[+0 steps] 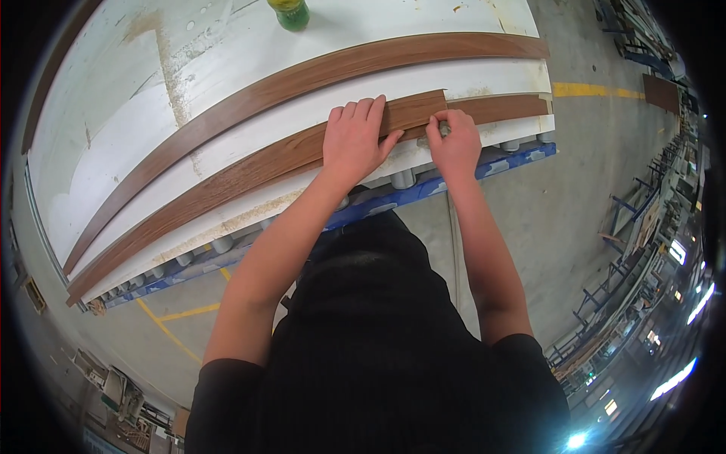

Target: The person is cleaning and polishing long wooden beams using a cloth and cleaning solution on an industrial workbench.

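Note:
My left hand (353, 141) lies across a long brown wood-grain strip (265, 163), its fingers stretched over the far edge and its thumb out to the right. That strip rests on a second brown strip (503, 108), which shows past its right end and along its near edge. Close to the upper strip's right end is my right hand (457, 142), with thumb and forefinger pinched together. Whatever sits between those fingertips is too small and hidden to name.
Another long brown strip (302, 73) lies farther back on the white tabletop (249, 45). A green and yellow bottle (291, 15) stands at the far edge of view. Rollers and a blue rail (423, 189) run along the near side. Metal racks (628, 227) line the right.

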Tool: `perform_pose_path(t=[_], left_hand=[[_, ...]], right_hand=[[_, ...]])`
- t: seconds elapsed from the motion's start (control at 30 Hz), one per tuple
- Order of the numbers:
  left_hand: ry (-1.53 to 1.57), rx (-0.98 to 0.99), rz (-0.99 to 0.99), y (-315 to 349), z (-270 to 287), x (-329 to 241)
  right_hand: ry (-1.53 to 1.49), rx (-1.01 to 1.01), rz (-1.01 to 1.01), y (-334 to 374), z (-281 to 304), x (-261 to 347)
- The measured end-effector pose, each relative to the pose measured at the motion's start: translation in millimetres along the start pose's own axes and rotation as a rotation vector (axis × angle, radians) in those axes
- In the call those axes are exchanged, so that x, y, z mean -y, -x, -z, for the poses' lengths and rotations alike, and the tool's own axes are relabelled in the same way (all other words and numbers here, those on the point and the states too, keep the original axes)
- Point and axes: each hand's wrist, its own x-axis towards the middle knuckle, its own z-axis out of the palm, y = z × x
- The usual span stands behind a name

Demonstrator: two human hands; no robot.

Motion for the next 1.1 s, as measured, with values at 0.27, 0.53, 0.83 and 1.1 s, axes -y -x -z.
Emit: perform_pose_path(t=[0.27, 0.53, 0.83, 1.1], left_hand=[[0.004, 0.003, -0.005, -1, -1, -2], [-0.042, -0.011, -0.011, 0, -4, -2], [-0.042, -0.023, -0.01, 1, -3, -2], [-0.032, -0.036, -0.005, 1, -3, -1]], right_hand=[[-0.012, -0.028, -0.165, 5, 0, -7], [-0.041, 0.003, -0.198, 3, 2, -4], [-0.062, 0.056, -0.147, 3, 6, -6], [0.04, -0.044, -0.126, 4, -5, -5]])
